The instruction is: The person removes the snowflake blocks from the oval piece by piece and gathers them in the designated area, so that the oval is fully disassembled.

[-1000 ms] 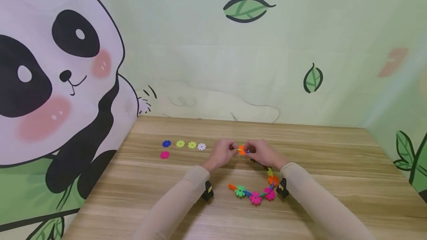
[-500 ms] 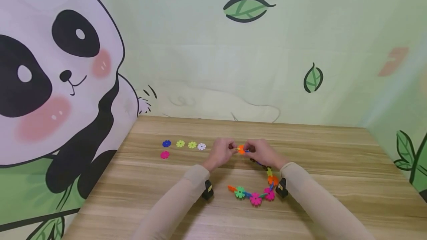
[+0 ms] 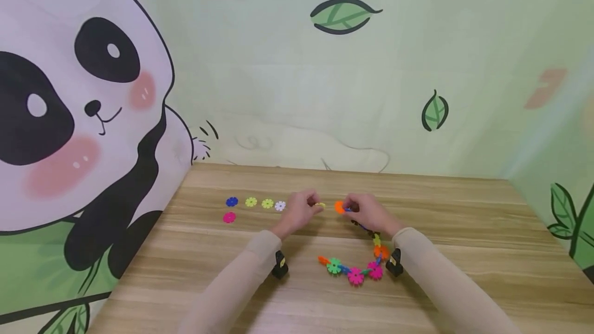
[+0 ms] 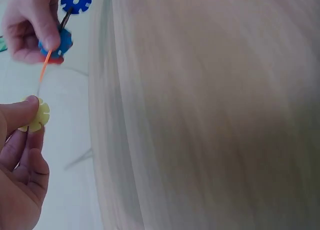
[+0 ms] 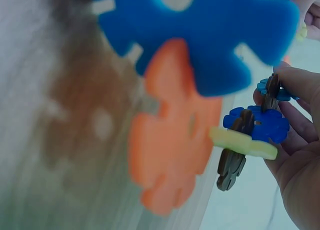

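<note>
My left hand [image 3: 298,214] pinches a yellow notched snowflake disc [image 4: 43,113] between thumb and fingers. To its right, my right hand [image 3: 369,214] pinches a light blue disc [image 4: 63,43] at the upper end of a linked chain. An orange disc [image 3: 340,207] sticks out from that end toward the left hand, with a gap between it and the yellow disc. From the right hand the chain curves down past brown and dark blue discs [image 3: 363,227], then along the table through pink discs [image 3: 356,276] to a green disc [image 3: 334,266] and an orange one at its tip.
Loose discs lie on the wooden table [image 3: 185,272] left of the hands: a blue one [image 3: 232,201], two yellow ones [image 3: 251,202], a white one [image 3: 280,205] and a pink one [image 3: 229,217]. A panda-printed backdrop [image 3: 260,66] stands behind the table.
My left hand has drawn left with the yellow disc, which was up against the orange disc before. The right hand stays nearly in place with the chain.
</note>
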`<state>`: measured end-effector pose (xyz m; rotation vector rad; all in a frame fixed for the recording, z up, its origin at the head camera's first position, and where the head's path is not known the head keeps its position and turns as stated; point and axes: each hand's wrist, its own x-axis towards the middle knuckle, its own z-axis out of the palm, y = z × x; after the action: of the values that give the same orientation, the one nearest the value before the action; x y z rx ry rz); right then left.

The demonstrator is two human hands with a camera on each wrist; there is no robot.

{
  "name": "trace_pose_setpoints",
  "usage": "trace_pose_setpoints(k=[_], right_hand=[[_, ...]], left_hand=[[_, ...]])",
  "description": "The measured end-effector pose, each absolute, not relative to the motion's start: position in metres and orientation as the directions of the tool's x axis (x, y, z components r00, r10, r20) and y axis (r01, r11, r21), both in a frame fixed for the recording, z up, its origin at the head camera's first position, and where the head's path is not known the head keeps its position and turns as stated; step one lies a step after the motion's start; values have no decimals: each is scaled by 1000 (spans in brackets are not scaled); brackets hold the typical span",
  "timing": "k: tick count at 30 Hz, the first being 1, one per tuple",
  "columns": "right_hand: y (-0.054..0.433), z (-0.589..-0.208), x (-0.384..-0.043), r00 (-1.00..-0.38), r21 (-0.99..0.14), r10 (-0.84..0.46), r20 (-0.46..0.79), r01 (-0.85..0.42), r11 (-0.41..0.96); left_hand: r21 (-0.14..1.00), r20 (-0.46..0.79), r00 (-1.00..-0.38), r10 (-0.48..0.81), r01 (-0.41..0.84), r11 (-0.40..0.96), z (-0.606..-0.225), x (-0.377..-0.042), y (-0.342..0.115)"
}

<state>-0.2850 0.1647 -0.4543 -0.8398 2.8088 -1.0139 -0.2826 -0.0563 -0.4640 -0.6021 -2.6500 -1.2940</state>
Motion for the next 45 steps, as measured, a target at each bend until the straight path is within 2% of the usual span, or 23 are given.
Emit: trace_pose_setpoints(k=[6, 15, 23, 45], right_hand=[[166, -456, -283, -865, -603, -489, 113, -450, 659], [167, -454, -280, -851, -608, -508, 132, -474, 637], [168, -456, -281, -849, -617, -511, 132, -474, 628], [170, -455, -283, -856, -615, -500, 131, -465, 637]], left_hand=[[720, 270, -929, 253, 369, 587, -466, -281, -76], [743, 237, -949, 210, 316, 591, -464, -276, -103], [784, 211, -959, 187, 280, 553, -467, -272, -130], [742, 122, -980, 155, 193, 642, -469, -267, -192]])
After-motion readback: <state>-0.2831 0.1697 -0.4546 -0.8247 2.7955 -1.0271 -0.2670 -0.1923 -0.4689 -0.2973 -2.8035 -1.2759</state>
